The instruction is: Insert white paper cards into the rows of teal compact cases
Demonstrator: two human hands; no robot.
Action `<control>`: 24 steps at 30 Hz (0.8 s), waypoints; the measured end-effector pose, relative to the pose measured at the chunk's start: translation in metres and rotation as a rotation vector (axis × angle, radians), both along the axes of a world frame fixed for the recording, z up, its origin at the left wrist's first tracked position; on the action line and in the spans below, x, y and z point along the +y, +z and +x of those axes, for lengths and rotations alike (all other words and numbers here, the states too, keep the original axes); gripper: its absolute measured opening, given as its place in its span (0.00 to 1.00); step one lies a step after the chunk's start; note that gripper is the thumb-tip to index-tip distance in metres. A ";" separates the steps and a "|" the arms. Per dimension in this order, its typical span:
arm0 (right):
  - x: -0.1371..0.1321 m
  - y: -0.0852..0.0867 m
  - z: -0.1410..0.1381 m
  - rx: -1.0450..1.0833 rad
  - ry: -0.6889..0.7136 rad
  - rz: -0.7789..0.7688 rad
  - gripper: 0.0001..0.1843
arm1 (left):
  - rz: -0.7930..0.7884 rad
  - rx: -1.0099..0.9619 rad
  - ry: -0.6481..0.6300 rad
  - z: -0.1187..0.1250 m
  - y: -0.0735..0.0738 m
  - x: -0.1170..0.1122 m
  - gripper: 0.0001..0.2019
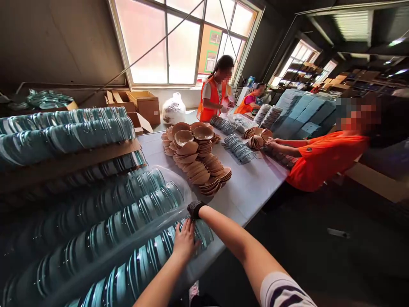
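Note:
My left hand (185, 239) is bare and lies on the nearest row of clear, greenish curved plastic pieces (140, 260), its fingers stretched out over their edges. Just beyond it, my right hand (195, 209), in a black mesh glove, reaches across to the far side of the same row, near its right end. The fingers of that hand are mostly hidden, so I cannot see whether they grip a piece. The pieces stand on edge, nested one against another. Past my hands, stacks of tan bowl-shaped pieces (194, 170) rest on the white table (252, 194).
More nested rows of clear pieces (111, 230) fill the left, some on cardboard. Cardboard boxes (145, 106) and a white bag (174, 109) stand by the window. A co-worker in an orange shirt (329, 157) works at the table's right edge; another in an orange vest (207, 102) stands behind.

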State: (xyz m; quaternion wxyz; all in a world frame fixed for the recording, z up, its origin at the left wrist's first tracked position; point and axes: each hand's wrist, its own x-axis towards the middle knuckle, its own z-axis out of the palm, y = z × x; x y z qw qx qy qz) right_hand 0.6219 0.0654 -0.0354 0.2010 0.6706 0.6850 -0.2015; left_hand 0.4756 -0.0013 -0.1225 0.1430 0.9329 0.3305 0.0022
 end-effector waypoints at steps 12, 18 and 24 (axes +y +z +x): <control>-0.102 -0.021 0.027 0.224 -0.013 0.146 0.15 | 0.019 -0.024 -0.005 -0.006 0.024 -0.002 0.31; -0.184 -0.080 0.020 0.266 -0.043 0.100 0.19 | -0.017 0.022 0.015 -0.008 0.023 0.002 0.33; -0.199 -0.125 0.013 0.269 -0.050 0.069 0.22 | -0.027 0.054 0.028 -0.009 0.029 -0.001 0.34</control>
